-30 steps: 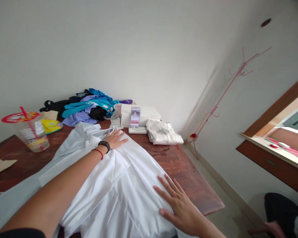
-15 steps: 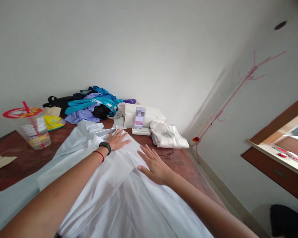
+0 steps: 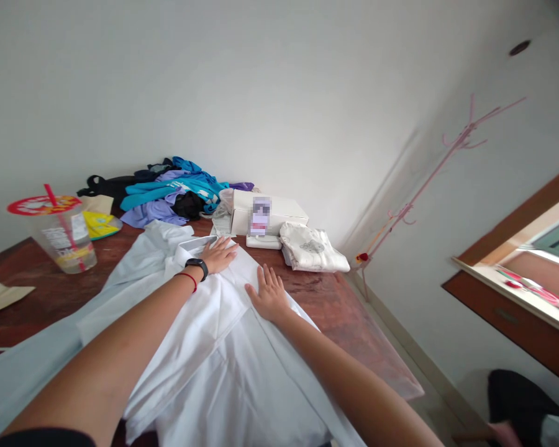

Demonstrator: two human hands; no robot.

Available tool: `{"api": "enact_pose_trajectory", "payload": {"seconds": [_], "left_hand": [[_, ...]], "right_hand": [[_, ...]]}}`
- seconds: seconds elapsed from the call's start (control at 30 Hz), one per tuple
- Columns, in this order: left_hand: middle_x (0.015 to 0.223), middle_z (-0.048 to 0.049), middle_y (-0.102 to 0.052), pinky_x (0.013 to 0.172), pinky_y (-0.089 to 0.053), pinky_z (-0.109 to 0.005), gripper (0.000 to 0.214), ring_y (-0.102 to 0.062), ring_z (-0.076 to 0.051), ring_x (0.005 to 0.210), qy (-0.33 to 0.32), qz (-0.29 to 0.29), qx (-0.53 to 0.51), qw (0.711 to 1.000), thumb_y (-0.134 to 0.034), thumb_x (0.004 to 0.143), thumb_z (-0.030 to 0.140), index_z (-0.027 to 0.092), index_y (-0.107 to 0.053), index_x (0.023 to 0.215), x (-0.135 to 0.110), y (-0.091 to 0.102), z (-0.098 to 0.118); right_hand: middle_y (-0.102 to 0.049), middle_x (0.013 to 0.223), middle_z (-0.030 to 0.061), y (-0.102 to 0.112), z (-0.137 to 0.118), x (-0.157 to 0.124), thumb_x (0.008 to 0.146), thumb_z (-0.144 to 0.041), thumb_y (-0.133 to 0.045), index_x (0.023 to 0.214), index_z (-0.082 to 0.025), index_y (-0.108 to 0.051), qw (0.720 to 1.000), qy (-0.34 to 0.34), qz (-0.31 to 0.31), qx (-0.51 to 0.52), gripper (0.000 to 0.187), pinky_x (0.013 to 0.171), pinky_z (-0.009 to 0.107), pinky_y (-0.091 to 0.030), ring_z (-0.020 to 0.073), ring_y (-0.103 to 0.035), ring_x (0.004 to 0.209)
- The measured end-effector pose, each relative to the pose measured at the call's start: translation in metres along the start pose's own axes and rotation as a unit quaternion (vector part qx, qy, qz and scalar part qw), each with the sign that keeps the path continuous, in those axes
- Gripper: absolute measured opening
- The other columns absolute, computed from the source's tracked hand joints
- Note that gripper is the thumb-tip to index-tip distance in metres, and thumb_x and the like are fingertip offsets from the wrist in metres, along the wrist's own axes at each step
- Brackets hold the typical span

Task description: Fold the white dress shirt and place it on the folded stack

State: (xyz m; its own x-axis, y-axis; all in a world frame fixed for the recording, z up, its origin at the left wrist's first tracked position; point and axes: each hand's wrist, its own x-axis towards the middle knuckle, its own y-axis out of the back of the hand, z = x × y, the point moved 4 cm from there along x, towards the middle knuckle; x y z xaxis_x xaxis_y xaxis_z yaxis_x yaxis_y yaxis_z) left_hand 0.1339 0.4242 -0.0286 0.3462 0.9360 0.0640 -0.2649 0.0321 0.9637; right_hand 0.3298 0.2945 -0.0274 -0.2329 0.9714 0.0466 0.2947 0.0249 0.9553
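A white collared shirt [image 3: 200, 347] is spread over the wooden table, its collar pointing away from me. My left hand [image 3: 218, 254], with a black band on the wrist, lies flat on the cloth just right of the collar, fingers outstretched. Lower and to the right, my right hand [image 3: 269, 296] rests palm down along the shirt's right edge, its fingers apart. Neither hand grips the fabric. Part of the shirt is hidden under my forearms.
The wooden table [image 3: 354, 329] ends at the right. A plastic cup with a straw [image 3: 65, 239] stands at the left. Behind are a heap of clothes [image 3: 177, 189], a white box [image 3: 284, 211] and a folded white cloth [image 3: 314, 248]. A pink coat rack [image 3: 428, 177] stands beyond.
My right hand has come down onto the shirt and moved slightly left. The shirt's right side is drawn inward, baring more table. My left hand stays by the collar.
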Motion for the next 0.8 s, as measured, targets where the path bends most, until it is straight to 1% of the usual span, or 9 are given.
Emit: {"api": "enact_pose_trajectory", "payload": {"seconds": [0.1, 0.2, 0.33, 0.47, 0.57, 0.67, 0.73, 0.8], "left_hand": [[0.169, -0.0064, -0.018, 0.12, -0.004, -0.059, 0.053, -0.009, -0.029, 0.154, -0.006, 0.004, -0.009, 1.0, -0.03, 0.105, 0.046, 0.026, -0.038, 0.154, 0.002, -0.001, -0.002], [0.169, -0.0073, -0.02, 0.119, -0.006, -0.059, 0.054, -0.01, -0.029, 0.154, -0.008, 0.009, -0.013, 1.0, -0.031, 0.105, 0.047, 0.027, -0.039, 0.154, 0.004, -0.002, -0.004], [0.168, -0.0064, -0.022, 0.119, -0.008, -0.06, 0.055, -0.011, -0.03, 0.155, -0.007, 0.016, -0.013, 1.0, -0.031, 0.103, 0.049, 0.029, -0.04, 0.154, 0.008, -0.004, -0.007], [0.167, -0.0065, -0.026, 0.118, -0.012, -0.062, 0.054, -0.014, -0.032, 0.154, -0.003, 0.02, -0.01, 1.0, -0.035, 0.102, 0.048, 0.032, -0.045, 0.152, 0.011, -0.005, -0.009], [0.166, -0.0067, -0.029, 0.118, -0.013, -0.061, 0.052, -0.016, -0.032, 0.153, -0.009, 0.03, -0.014, 0.999, -0.037, 0.102, 0.047, 0.03, -0.046, 0.15, 0.01, -0.005, -0.009], [0.165, -0.0086, -0.029, 0.117, -0.011, -0.06, 0.051, -0.018, -0.03, 0.151, -0.02, 0.045, -0.022, 0.999, -0.037, 0.104, 0.045, 0.025, -0.046, 0.15, 0.006, -0.003, -0.007], [0.164, -0.0101, -0.031, 0.117, -0.01, -0.059, 0.051, -0.019, -0.029, 0.149, -0.026, 0.056, -0.027, 0.998, -0.037, 0.105, 0.044, 0.021, -0.046, 0.149, 0.004, -0.002, -0.005], [0.163, -0.0109, -0.034, 0.117, -0.011, -0.057, 0.051, -0.021, -0.028, 0.148, -0.029, 0.067, -0.032, 0.997, -0.038, 0.105, 0.044, 0.018, -0.048, 0.147, 0.002, -0.002, -0.004]], "right_hand": [[-0.012, 0.168, 0.0156, 0.006, 0.017, -0.044, 0.101, -0.065, -0.027, 0.161, -0.01, -0.022, 1.0, -0.015, -0.008, -0.017, 0.081, 0.123, 0.055, -0.016, 0.033, -0.012, 0.155], [-0.016, 0.167, 0.014, 0.009, 0.03, -0.09, 0.102, -0.061, -0.03, 0.16, -0.01, -0.024, 0.998, -0.014, 0.01, -0.053, 0.077, 0.124, 0.051, -0.017, 0.0306, -0.013, 0.155], [-0.016, 0.166, 0.0124, 0.013, 0.047, -0.145, 0.101, -0.062, -0.032, 0.16, -0.011, -0.024, 0.997, -0.003, 0.027, -0.078, 0.079, 0.125, 0.05, -0.02, 0.0304, -0.015, 0.155], [-0.016, 0.167, 0.0081, 0.015, 0.067, -0.194, 0.103, -0.058, -0.035, 0.162, -0.016, -0.021, 0.994, -0.008, 0.047, -0.095, 0.073, 0.124, 0.052, -0.025, 0.0302, -0.017, 0.154], [-0.018, 0.167, 0.0059, 0.016, 0.084, -0.226, 0.103, -0.053, -0.039, 0.163, -0.023, -0.013, 0.99, 0.001, 0.074, -0.116, 0.071, 0.121, 0.053, -0.03, 0.0307, -0.02, 0.154], [-0.021, 0.166, 0.0065, 0.016, 0.099, -0.25, 0.103, -0.048, -0.043, 0.163, -0.027, -0.007, 0.985, 0.019, 0.105, -0.137, 0.074, 0.118, 0.054, -0.035, 0.0324, -0.026, 0.152], [-0.024, 0.166, 0.0072, 0.015, 0.108, -0.263, 0.102, -0.046, -0.046, 0.163, -0.028, -0.006, 0.981, 0.036, 0.123, -0.146, 0.075, 0.116, 0.054, -0.039, 0.0334, -0.03, 0.15], [-0.029, 0.164, 0.007, 0.013, 0.119, -0.274, 0.101, -0.044, -0.048, 0.163, -0.028, -0.01, 0.977, 0.059, 0.143, -0.149, 0.075, 0.114, 0.051, -0.041, 0.0332, -0.034, 0.148]]}}
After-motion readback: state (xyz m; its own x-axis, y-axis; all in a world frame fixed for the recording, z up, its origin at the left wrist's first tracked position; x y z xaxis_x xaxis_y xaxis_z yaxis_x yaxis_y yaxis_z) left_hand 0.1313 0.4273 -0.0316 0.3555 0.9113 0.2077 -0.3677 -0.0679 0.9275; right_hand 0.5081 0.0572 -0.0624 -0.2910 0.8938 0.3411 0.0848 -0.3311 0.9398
